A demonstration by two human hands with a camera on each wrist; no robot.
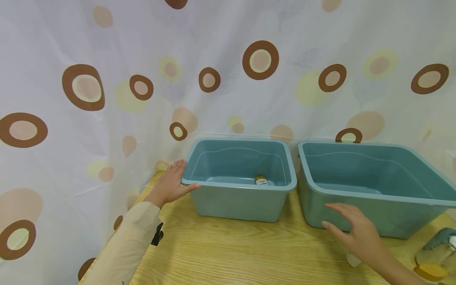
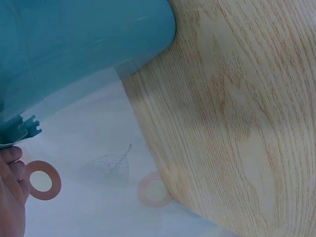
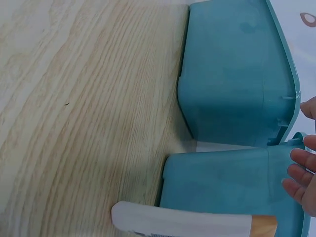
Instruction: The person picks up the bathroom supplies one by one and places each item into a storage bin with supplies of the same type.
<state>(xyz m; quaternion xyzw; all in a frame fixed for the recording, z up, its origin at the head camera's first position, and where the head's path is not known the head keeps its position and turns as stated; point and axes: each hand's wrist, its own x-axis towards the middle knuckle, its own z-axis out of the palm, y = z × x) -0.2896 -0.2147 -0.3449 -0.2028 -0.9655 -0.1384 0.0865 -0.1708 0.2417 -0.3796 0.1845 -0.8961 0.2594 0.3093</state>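
Observation:
My left hand (image 1: 171, 183) lies at the left front corner of a small teal plastic bin (image 1: 235, 202). Its fingers stretch along the left rim and its thumb crosses the front rim; the left wrist view shows fingertips (image 2: 15, 170) right at the rim's outer edge. A small container with a yellow-brown top (image 1: 261, 181) lies inside this bin. My right hand (image 1: 360, 235) hovers before a larger teal bin (image 1: 377, 178), thumb and fingers spread with nothing between them. Below it lies a white tube with a tan end (image 3: 182, 219), mostly hidden by the hand in the head view.
Both bins stand side by side on a wood-grain table (image 1: 231, 253), with a narrow gap between them. A clear jar with a yellow lid (image 1: 431, 272) is at the right front. Behind hangs a white curtain with brown circles (image 1: 228, 103), which also runs down the table's left edge.

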